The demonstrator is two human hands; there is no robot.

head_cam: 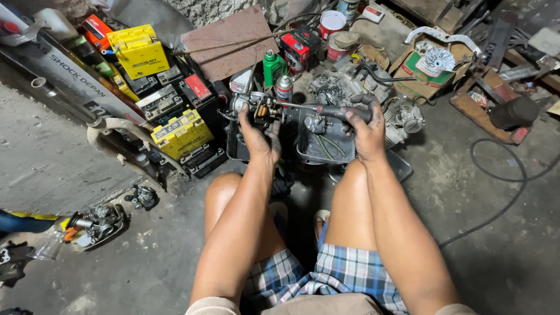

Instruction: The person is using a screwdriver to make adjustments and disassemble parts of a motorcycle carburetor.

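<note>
We've got the left hand gripping a small carburetor over a dark tray, right hand holding a screwdriver tip against it, yellow batteries just left on the floor.

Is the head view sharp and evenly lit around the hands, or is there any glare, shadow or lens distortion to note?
Head view: the left hand on the small metal part and the right hand gripping the screwdriver are sharp; light is soft, without glare; deep shadow lies between the knees; wide-angle bending shows at the edges, where the long printed box looks curved.
</note>
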